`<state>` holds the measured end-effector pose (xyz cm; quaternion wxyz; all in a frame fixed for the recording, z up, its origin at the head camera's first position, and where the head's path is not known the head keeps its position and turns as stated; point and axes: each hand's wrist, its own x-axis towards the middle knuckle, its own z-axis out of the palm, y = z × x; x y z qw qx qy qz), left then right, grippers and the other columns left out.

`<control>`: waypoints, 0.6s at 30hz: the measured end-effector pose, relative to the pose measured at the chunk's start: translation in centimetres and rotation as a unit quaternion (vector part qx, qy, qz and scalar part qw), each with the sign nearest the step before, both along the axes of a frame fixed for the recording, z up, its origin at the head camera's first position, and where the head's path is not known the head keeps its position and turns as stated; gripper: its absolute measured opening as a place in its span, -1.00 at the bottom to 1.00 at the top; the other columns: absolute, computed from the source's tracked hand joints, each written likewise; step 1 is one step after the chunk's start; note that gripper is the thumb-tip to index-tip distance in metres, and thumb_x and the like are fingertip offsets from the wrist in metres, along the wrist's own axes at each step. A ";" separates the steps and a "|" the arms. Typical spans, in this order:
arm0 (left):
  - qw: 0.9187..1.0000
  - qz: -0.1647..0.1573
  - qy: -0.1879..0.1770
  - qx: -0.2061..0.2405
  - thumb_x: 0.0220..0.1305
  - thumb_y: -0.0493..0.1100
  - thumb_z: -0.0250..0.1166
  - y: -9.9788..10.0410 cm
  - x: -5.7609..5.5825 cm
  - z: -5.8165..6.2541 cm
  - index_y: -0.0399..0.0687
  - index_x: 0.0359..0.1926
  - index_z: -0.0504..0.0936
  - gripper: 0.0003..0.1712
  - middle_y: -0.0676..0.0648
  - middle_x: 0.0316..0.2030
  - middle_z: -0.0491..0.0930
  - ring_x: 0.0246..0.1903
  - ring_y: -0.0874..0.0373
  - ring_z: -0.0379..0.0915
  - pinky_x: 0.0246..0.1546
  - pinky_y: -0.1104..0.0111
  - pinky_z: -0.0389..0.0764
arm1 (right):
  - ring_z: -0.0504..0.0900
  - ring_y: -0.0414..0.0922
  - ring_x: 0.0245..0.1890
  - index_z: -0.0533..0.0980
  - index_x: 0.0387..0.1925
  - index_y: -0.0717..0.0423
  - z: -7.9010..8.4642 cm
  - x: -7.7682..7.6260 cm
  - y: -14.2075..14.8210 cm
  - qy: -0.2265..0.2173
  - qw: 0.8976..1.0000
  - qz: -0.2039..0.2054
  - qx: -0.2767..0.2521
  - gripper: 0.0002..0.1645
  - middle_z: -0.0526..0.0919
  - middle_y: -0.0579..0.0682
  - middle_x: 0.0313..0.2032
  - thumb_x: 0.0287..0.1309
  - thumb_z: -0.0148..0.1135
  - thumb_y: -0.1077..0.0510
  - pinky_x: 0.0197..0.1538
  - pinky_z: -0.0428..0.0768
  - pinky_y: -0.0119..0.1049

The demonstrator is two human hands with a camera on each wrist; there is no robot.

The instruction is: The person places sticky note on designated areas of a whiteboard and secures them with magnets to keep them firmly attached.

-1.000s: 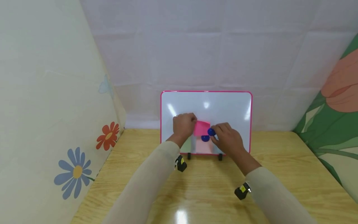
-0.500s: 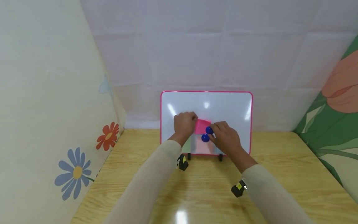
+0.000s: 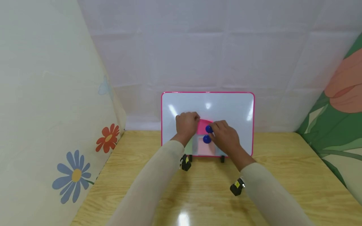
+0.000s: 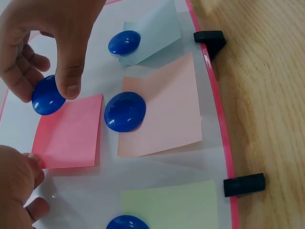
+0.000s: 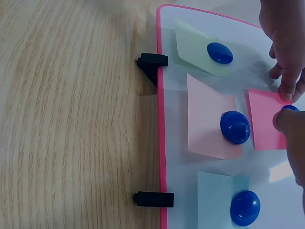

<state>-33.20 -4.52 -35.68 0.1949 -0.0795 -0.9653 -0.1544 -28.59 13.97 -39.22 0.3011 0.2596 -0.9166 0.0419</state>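
My left hand (image 3: 187,125) pinches the upper left corner of a bright pink sticky note (image 4: 71,136) against the whiteboard (image 3: 232,106). With thumb and fingers, my right hand (image 3: 227,136) grips a round blue magnet (image 4: 46,100) at the note's upper part. Just below, a pale pink note (image 4: 171,107) hangs under another blue magnet (image 4: 125,112). On either side of it are a pale green note (image 5: 193,50) and a light blue note (image 5: 214,200), each with a blue magnet at its top. The lower edges of these notes stand off the board.
The pink-framed board stands on black feet (image 4: 244,185) on a wooden table (image 3: 206,188). Behind it hangs a white cloth (image 3: 181,56). Flower-printed panels rise at the left (image 3: 76,175) and right. A small black camera sits at each wrist.
My right hand has moved left and slightly up with the blue magnet, bringing it over the bright pink note. The left hand has risen slightly with the note, uncovering the lower magnet.
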 end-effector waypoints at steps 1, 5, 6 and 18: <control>1.000 0.000 0.001 0.000 0.46 0.04 0.29 0.0 -0.1 0.0 0.21 -0.07 0.80 -0.81 0.11 -0.18 0.77 -0.13 0.05 0.61 -0.02 0.12 0.46 | 0.55 0.03 0.08 0.55 0.09 0.19 0.1 0.0 -0.1 -0.003 1.000 -0.004 0.002 -0.45 0.63 0.09 0.03 0.21 0.48 -0.04 -0.21 0.69 -0.17; 1.000 0.001 -0.001 -0.002 0.47 0.04 0.27 0.2 -0.3 -0.1 0.22 -0.06 0.80 -0.80 0.12 -0.18 0.76 -0.14 0.06 0.58 0.00 0.13 0.44 | 0.54 0.03 0.09 0.55 0.09 0.19 0.2 -0.5 -0.4 0.000 1.000 -0.014 0.008 -0.46 0.63 0.09 0.04 0.22 0.46 -0.05 -0.18 0.69 -0.17; 1.000 0.001 -0.001 -0.005 0.48 0.04 0.27 0.2 -0.3 -0.2 0.22 -0.06 0.79 -0.80 0.12 -0.18 0.76 -0.13 0.06 0.58 0.01 0.13 0.43 | 0.54 0.03 0.10 0.55 0.10 0.19 0.2 -0.6 -0.4 0.002 1.000 -0.016 0.008 -0.46 0.63 0.09 0.05 0.22 0.47 -0.04 -0.17 0.69 -0.17; 1.000 0.014 0.004 -0.016 0.49 0.05 0.24 0.0 -0.5 -0.3 0.22 -0.06 0.79 -0.79 0.11 -0.20 0.76 -0.14 0.05 0.57 0.01 0.11 0.43 | 0.52 0.03 0.14 0.51 0.20 0.16 0.7 -1.5 -1.2 -0.012 1.000 -0.028 0.005 -0.42 0.60 0.09 0.10 0.27 0.42 -0.05 -0.16 0.69 -0.18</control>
